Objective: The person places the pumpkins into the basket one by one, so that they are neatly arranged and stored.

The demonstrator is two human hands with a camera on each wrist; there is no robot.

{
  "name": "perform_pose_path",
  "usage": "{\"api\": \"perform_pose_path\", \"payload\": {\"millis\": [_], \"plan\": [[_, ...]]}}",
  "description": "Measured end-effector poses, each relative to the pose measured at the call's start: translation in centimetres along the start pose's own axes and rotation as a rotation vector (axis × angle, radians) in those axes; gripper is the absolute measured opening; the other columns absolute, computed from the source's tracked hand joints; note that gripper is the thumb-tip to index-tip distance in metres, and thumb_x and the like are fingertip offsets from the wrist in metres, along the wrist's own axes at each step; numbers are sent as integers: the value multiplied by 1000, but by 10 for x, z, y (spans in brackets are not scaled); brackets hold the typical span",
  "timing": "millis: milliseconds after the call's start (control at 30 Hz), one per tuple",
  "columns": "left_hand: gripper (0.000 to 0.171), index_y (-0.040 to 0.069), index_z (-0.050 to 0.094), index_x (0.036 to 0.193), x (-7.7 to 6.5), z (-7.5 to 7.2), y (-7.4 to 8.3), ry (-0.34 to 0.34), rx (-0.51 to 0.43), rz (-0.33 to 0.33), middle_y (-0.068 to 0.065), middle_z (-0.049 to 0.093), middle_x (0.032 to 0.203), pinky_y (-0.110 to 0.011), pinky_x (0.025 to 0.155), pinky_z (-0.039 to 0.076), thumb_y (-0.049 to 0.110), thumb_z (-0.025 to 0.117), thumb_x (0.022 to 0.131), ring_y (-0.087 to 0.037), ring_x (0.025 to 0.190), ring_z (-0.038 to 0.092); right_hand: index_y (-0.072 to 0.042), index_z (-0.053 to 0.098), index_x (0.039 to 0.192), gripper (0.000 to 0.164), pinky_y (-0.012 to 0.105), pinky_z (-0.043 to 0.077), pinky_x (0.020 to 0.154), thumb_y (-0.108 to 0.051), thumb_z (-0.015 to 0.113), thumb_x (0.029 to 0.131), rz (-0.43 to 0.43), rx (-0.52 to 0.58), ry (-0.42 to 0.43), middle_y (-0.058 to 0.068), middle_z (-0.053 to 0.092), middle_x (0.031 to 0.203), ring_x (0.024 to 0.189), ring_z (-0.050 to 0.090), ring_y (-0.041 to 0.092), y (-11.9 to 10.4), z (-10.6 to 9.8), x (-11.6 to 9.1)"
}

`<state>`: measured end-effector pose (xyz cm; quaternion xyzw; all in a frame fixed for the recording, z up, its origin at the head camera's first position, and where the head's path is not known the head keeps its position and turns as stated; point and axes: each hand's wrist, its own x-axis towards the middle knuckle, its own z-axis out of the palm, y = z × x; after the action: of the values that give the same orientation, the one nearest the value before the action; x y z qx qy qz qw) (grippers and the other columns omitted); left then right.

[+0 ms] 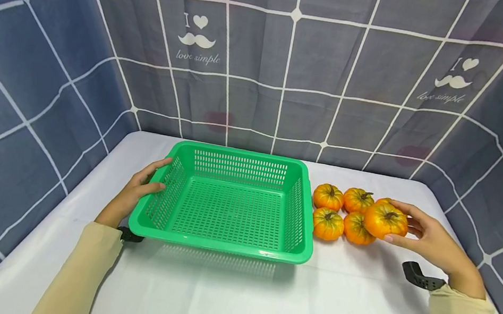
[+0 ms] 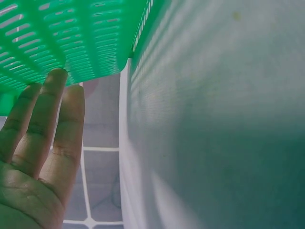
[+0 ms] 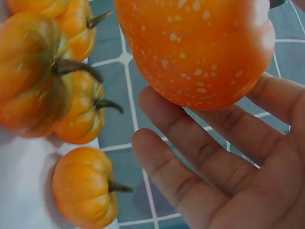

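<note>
A green plastic basket with slotted walls stands on the white table, with nothing inside. My left hand grips its left rim, thumb and forefinger over the edge; in the left wrist view the other fingers lie against the outer wall. To the right of the basket, my right hand holds a small orange pumpkin between thumb and fingers. This pumpkin is raised above the others in the right wrist view. Several similar pumpkins sit grouped beside the basket, one partly hidden behind the held one.
A white cloth covers the table. Grey-blue checked curtains with white lines enclose the back and both sides. Dark straps with camera mounts sit on the wrists.
</note>
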<state>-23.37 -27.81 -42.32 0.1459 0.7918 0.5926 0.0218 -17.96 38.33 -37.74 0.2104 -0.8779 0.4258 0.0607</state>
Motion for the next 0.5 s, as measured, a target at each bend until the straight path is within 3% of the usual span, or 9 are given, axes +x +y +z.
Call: {"api": "perform_pose_path", "payload": {"millis": [500], "plan": [[74, 3, 30, 170, 2, 1, -1, 3, -24, 15, -17, 10, 180, -80, 122, 2, 6, 58, 101, -48, 164, -8, 7, 56, 152, 76, 7, 47, 91, 5, 89, 83, -34, -57, -23, -30, 58, 136, 107, 64, -5, -29, 8, 19]]}}
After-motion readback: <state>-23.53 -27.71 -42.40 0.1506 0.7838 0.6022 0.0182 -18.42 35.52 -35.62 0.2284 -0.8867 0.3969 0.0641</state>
